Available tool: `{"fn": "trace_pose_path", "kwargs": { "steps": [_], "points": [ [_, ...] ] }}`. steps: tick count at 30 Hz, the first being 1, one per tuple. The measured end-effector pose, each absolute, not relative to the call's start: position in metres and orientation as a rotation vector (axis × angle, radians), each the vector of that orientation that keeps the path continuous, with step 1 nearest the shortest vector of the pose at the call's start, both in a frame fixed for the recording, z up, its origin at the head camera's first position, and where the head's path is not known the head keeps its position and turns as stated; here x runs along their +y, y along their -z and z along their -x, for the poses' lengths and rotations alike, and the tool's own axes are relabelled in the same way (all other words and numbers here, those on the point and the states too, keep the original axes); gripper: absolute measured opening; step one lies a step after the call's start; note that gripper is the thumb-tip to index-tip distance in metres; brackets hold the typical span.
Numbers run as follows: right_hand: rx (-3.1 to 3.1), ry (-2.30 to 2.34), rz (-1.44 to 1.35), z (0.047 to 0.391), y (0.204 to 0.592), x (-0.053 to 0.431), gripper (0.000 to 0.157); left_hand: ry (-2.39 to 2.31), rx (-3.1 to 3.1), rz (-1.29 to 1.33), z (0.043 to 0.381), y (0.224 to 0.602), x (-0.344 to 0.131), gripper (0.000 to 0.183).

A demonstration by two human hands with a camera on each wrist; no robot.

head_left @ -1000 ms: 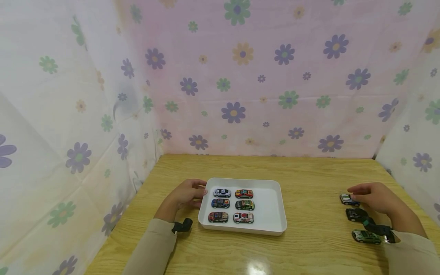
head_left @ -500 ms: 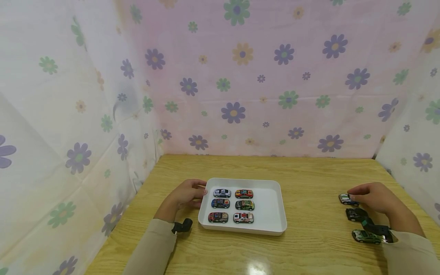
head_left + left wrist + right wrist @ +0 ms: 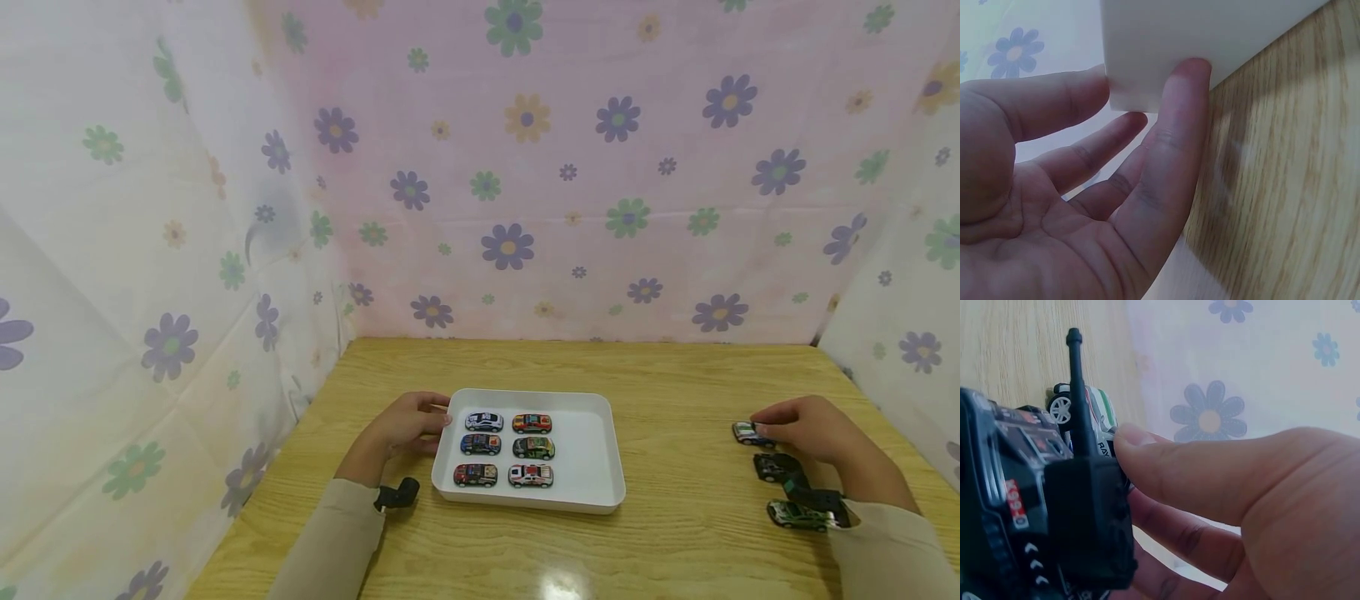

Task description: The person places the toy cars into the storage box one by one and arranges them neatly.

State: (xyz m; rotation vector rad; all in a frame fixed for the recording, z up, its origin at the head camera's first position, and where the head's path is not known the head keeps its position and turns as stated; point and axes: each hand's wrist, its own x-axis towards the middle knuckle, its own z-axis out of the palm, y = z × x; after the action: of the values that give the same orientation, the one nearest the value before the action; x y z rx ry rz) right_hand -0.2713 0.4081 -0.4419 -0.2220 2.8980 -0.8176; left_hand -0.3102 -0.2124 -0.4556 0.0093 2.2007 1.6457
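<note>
My left hand (image 3: 408, 422) rests at the left side of a white tray (image 3: 618, 467). Its fairly straight fingers touch the tray's outer wall (image 3: 1141, 50), and the thumb lies at the rim. Over on the right, my right hand (image 3: 810, 429) pinches a white toy car (image 3: 750, 433) with green and dark markings between thumb and fingers. In the right wrist view this toy car (image 3: 1104, 409) is partly covered by the thumb and a dark rod (image 3: 1077, 394). Just below it on the table is a black toy car (image 3: 768, 467), partly hidden by the wrist mount.
Several toy cars stand in two columns in the tray, among them a red-and-white car (image 3: 531, 476). A green toy car (image 3: 797, 515) lies near the right sleeve. Flowered cloth (image 3: 510, 167) encloses the wooden table (image 3: 675, 533) at the back and sides.
My right hand has shifted slightly left, and the white toy car has moved left with it. The left hand and tray have stayed in place.
</note>
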Motion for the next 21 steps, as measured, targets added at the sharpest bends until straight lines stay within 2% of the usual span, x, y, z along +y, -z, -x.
{"fn": "trace_pose_path", "kwargs": {
  "steps": [21],
  "points": [
    [2.782, 0.961, 0.204, 0.274, 0.444, 0.395, 0.04, -1.662, 2.174, -0.006, 0.31, 0.456, -0.213, 0.044]
  ]
}}
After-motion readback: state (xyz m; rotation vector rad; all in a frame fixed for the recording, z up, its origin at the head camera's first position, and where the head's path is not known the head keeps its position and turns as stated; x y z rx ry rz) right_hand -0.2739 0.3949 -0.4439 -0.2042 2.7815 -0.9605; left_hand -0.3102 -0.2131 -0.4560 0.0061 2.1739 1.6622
